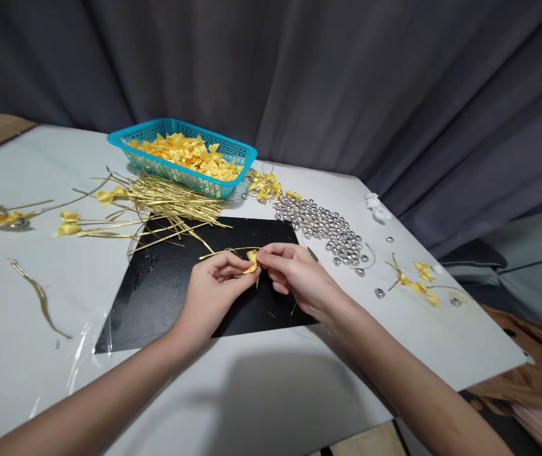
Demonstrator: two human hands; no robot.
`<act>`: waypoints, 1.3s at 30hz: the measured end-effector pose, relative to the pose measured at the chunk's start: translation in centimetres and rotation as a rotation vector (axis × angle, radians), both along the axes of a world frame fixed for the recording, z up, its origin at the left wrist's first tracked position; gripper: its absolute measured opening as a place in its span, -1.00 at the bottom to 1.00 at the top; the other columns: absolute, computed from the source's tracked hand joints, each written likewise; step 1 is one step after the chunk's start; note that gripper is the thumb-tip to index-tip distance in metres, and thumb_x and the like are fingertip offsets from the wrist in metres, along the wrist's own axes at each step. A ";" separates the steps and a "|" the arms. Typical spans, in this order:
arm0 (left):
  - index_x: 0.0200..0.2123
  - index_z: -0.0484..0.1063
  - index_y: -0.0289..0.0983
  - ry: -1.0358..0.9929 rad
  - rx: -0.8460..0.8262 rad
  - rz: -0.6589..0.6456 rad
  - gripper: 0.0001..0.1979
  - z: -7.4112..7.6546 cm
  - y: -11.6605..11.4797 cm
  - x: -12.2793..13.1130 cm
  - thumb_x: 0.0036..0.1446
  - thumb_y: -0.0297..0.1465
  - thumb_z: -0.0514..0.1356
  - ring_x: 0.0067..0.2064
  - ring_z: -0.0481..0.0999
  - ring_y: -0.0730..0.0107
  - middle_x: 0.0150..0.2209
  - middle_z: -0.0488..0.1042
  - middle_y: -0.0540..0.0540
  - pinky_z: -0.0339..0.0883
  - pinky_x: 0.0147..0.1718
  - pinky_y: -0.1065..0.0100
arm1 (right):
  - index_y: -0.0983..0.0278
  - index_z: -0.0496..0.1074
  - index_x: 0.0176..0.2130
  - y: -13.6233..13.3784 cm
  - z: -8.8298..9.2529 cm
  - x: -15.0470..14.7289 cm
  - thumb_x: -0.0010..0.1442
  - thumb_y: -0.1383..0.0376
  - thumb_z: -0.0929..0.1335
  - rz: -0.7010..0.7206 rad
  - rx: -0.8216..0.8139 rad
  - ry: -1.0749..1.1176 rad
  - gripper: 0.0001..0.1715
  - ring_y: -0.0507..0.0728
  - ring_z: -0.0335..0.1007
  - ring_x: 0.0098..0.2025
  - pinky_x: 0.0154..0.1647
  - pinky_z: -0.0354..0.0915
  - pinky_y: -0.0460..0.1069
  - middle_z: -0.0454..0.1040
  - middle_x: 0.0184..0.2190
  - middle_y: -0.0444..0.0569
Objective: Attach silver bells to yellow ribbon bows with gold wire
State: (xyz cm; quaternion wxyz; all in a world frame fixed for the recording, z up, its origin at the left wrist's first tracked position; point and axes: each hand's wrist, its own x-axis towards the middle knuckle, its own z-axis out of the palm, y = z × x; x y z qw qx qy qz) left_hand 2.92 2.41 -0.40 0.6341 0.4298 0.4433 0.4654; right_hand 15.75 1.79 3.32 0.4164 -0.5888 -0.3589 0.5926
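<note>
Above a black mat [166,304], my left hand [216,285] pinches a yellow ribbon bow [251,261] between thumb and fingers. My right hand [294,272] is closed at the bow's right side, its thumb and forefinger pressed together there. A thin gold twist tie [226,251] runs by the bow and over the left fingers; the fingertips hide where it meets the bow. Whether the right fingers grip the tie or the bow's edge is hard to make out. Behind the hands lies a heap of gold twist ties [176,197], some overlapping the mat.
A blue basket [114,138] full of yellow bows stands at the back. Silver heart-shaped beads [318,221] lie in a pile at right. Finished-looking bow pieces [418,288] rest at the right, others [7,217] at the left. A grey curtain [299,76] hangs behind the white table [14,380].
</note>
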 end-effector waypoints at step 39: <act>-0.57 0.48 -0.30 0.046 0.020 0.078 -0.90 -0.2 -0.1 0.0 -0.27 -0.51 0.33 -0.45 0.51 0.45 -0.54 0.55 0.02 0.35 -0.43 0.49 | 0.31 0.35 -0.45 -0.8 -0.5 0.1 0.10 0.33 0.30 0.132 0.247 -0.551 -0.89 -0.09 -0.03 -0.70 -0.69 -0.14 -0.14 0.17 -0.68 -0.25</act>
